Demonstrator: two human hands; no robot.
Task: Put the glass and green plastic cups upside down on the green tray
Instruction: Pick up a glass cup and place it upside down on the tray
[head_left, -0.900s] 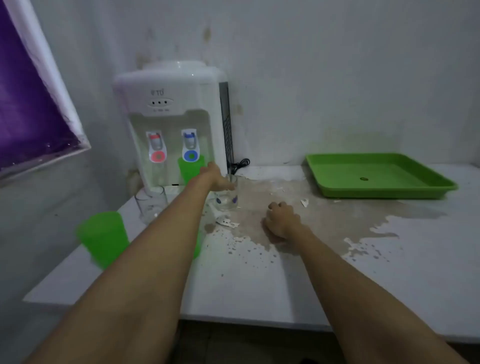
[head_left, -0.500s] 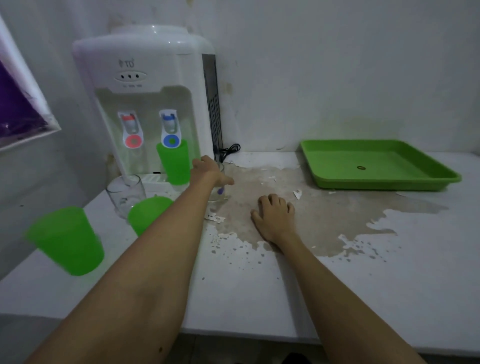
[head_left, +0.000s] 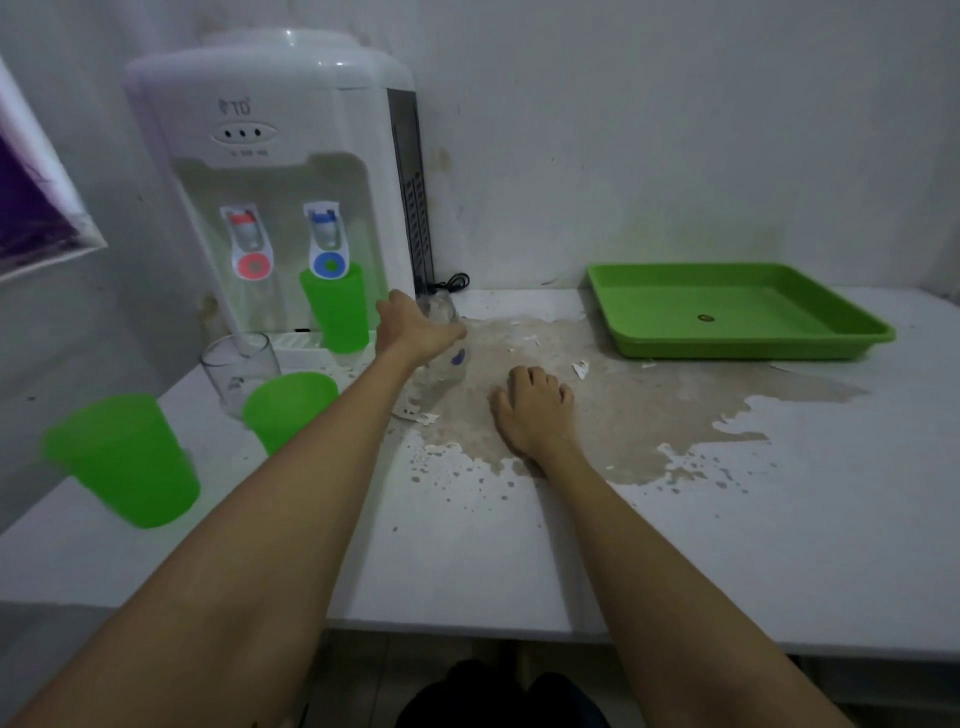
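Observation:
My left hand (head_left: 415, 327) wraps around a clear glass cup (head_left: 444, 358) with a small blue mark, just right of the dispenser. My right hand (head_left: 535, 410) rests palm-down on the stained tabletop, fingers loosely spread, holding nothing. A second clear glass cup (head_left: 236, 371) stands upright at the left. One green plastic cup (head_left: 335, 309) sits under the blue tap, another (head_left: 285, 405) stands beside my left forearm, and a third (head_left: 124, 460) is near the table's left edge. The green tray (head_left: 748, 349) lies at the back right, holding no cups.
A white water dispenser (head_left: 275, 171) stands at the back left against the wall, its black cord (head_left: 449, 283) beside it. A brown stain with peeled paint flakes (head_left: 613, 400) covers the table's middle. The table's front edge (head_left: 675, 642) is close to me.
The view has moved closer and lower onto the table. My left hand stays around the clear glass cup. My right hand's fingers have flattened onto the table.

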